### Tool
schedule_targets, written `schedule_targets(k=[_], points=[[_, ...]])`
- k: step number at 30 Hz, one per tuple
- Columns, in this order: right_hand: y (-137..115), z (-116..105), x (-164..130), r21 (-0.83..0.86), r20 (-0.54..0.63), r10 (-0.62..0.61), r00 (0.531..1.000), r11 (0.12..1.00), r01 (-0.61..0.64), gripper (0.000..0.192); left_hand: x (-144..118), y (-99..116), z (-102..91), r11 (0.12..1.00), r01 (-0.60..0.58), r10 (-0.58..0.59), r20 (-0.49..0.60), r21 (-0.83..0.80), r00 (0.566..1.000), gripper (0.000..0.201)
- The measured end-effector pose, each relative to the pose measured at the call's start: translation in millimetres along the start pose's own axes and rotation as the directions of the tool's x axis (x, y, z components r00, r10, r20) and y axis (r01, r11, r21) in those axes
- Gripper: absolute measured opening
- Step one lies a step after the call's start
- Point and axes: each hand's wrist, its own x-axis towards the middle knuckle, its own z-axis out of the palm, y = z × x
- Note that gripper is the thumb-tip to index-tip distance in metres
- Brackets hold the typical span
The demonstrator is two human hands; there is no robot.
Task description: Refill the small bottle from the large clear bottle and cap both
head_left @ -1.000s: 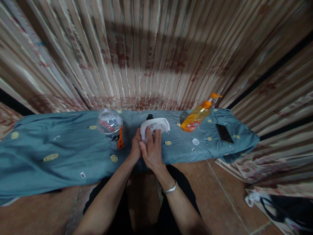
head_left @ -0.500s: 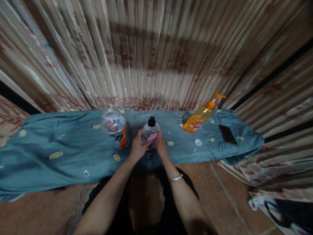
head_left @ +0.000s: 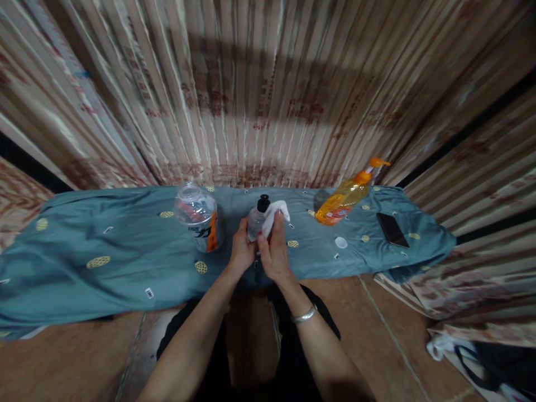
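A small clear bottle (head_left: 254, 221) with a black cap (head_left: 263, 202) is between my hands over the cloth-covered surface. My left hand (head_left: 242, 248) is closed around its left side. In my right hand (head_left: 274, 248) is a white tissue or cloth (head_left: 276, 214), pressed against the bottle's right side. The right fingertips are partly hidden behind the white piece. To the left stands a larger clear plastic jar (head_left: 196, 215) with a black and orange label and no lid on its mouth.
A yellow pump bottle (head_left: 343, 200) with an orange top stands to the right. Beyond it lie a small white disc (head_left: 340, 242) and a dark phone (head_left: 392, 229). The blue-green cloth (head_left: 138, 245) covers the surface, and a patterned curtain (head_left: 251, 100) hangs behind.
A white tissue or cloth now shows in my right hand against the bottle. The bottle's pink label is covered, and my right hand has turned around its side.
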Motion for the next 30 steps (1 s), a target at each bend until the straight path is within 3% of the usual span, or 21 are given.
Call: schedule_targets(k=[4, 7, 10, 12, 15, 17, 20, 22, 26, 28, 30], points=[[18, -12, 12, 0.249, -0.001, 0.226, 0.974, 0.944, -0.218, 0.074, -9, 14, 0.6, 0.999, -0.052, 0.052, 0.052, 0.0, 0.997, 0.05], [34, -18, 16, 0.364, 0.08, 0.363, 0.928, 0.857, -0.366, 0.083, -17, 26, 0.5, 0.994, -0.075, 0.083, 0.091, -0.084, 0.992, 0.051], [45, -14, 16, 0.467, 0.151, 0.481, 0.864, 0.735, -0.491, 0.074, -22, 37, -1.4, 0.987, -0.059, 0.072, 0.086, -0.153, 0.994, 0.054], [46, -9, 16, 0.577, 0.244, 0.559, 0.792, 0.573, -0.582, 0.061, -23, 43, -3.8, 0.983, -0.046, 0.061, 0.08, -0.177, 0.995, 0.056], [38, 0, 13, 0.73, 0.433, 0.596, 0.676, 0.209, -0.651, 0.047, -23, 47, -8.4, 0.978, -0.032, 0.048, 0.071, -0.208, 0.996, 0.057], [32, 5, 9, 0.747, 0.53, 0.594, 0.605, 0.012, -0.665, 0.044, -22, 47, -11.2, 0.976, -0.036, 0.049, 0.056, -0.217, 0.997, 0.057], [24, 8, 0, 0.697, 0.62, 0.612, 0.491, -0.143, -0.703, 0.044, -19, 42, -13.8, 0.983, -0.063, 0.067, 0.017, -0.173, 0.998, 0.055], [21, 9, -4, 0.665, 0.646, 0.625, 0.437, -0.18, -0.724, 0.043, -18, 38, -14.2, 0.988, -0.073, 0.074, 0.0, -0.133, 0.997, 0.053], [16, 11, -8, 0.661, 0.617, 0.669, 0.414, -0.157, -0.733, 0.039, -15, 30, -13.9, 0.989, -0.05, 0.05, -0.001, -0.14, 0.999, 0.053], [15, 11, -9, 0.66, 0.58, 0.698, 0.421, -0.1, -0.744, 0.039, -13, 26, -14.5, 0.988, -0.043, 0.041, -0.014, -0.152, 0.999, 0.053], [19, 7, -10, 0.641, 0.52, 0.718, 0.463, 0.031, -0.767, 0.037, -10, 21, -16.3, 0.987, -0.049, 0.043, -0.039, -0.156, 0.998, 0.052]])
